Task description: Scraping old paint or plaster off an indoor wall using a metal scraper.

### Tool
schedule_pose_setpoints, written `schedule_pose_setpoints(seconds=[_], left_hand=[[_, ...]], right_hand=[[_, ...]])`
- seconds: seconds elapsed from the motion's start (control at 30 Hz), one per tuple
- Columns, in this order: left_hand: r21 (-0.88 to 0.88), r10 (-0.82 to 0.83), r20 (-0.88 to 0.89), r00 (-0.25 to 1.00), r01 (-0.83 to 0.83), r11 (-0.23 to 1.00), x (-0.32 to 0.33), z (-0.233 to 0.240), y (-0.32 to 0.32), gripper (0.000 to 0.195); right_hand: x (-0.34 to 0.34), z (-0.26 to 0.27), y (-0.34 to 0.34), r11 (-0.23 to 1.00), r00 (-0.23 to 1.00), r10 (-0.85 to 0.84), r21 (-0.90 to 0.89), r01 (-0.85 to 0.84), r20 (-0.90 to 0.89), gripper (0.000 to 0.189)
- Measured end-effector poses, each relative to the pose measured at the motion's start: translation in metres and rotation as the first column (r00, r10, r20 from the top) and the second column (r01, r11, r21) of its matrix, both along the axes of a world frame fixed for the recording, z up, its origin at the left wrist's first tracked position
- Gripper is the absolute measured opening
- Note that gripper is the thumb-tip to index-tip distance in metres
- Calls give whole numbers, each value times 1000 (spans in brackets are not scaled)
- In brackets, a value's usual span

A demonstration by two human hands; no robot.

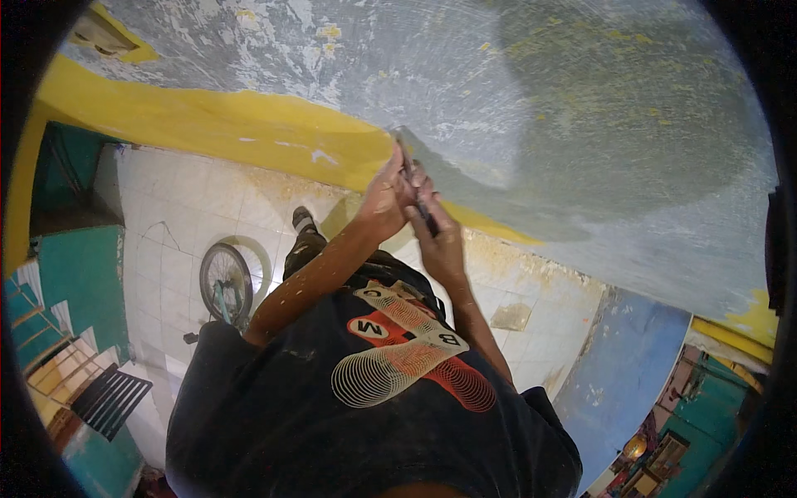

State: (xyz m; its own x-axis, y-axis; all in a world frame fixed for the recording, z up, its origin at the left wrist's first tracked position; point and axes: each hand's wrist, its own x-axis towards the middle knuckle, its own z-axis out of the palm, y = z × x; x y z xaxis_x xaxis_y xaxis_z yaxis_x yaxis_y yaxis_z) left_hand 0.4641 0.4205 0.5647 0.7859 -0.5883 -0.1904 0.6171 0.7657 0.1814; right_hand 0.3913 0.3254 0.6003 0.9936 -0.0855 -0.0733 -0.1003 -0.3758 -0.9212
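Both hands meet in front of the wall (448, 106), whose surface is scraped grey and white with yellow flecks. A flat scraper-like tool (403, 146) with a dark handle runs between them, its far end at the edge of the yellow paint band (261, 127). My right hand (439, 239) is closed round the handle. Higher up, my left hand (389, 196) has its fingers against the tool near its far end. The hands are slightly blurred, so the exact tool type cannot be told. Pale specks dot the left forearm.
A bicycle wheel (225, 280) stands on the tiled floor (168, 205) at the left. Beyond it are green wall panels (87, 274) and a black slatted rack (112, 401). A blue wall section (622, 373) adjoins the scraped wall at the lower right, with cluttered shelves (660, 460) past it.
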Motion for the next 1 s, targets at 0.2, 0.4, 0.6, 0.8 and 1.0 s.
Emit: schedule_pose_setpoints(seconds=[0.2, 0.4, 0.6, 0.8, 1.0], left_hand=[[-113, -25, 79, 997, 34, 993, 7, -23, 11, 37], [14, -4, -55, 998, 5, 1000, 6, 3, 0, 45], [17, 37, -45, 998, -36, 999, 6, 3, -5, 45], [-21, 124, -69, 990, -126, 992, 12, 0, 7, 44], [9, 14, 23, 1000, -14, 1000, 8, 3, 4, 42]], right_hand=[[-6, -7, 28, 992, 991, -122, -27, 121, -49, 17], [2, -1, 8, 983, 996, -87, -160, 86, 2, 16], [0, 6, 3, 984, 998, -69, -165, 68, 0, 23], [14, 17, 8, 975, 994, -32, -216, 54, 106, 21], [4, 22, 10, 988, 1000, -26, -150, 24, -10, 20]])
